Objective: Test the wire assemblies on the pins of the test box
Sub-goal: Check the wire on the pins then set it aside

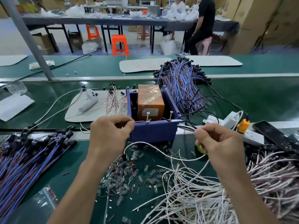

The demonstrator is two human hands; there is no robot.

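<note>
On the near left of the green worktop lies a heap of blue wires. The left hand, fingers pinched on a white wire, holds its end at the left pin of the purple test box. Just right of the box, the right hand has its fingers clamped on wire ends.

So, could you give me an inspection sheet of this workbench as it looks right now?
Surface: green bench mat.
Job's things: purple plastic test box holding an orange block, two upright metal pins on its front rim.
Clutter: scattered clear plastic connector housings; white handheld controller; black phone.
Hands: left hand pinches a looping white wire by the left pin; right hand grips it too.
Cables: blue-and-brown wire bundles; white wire pile; white power strip.
Surroundings: orange plastic stool, seated person in black, cardboard boxes.
</note>
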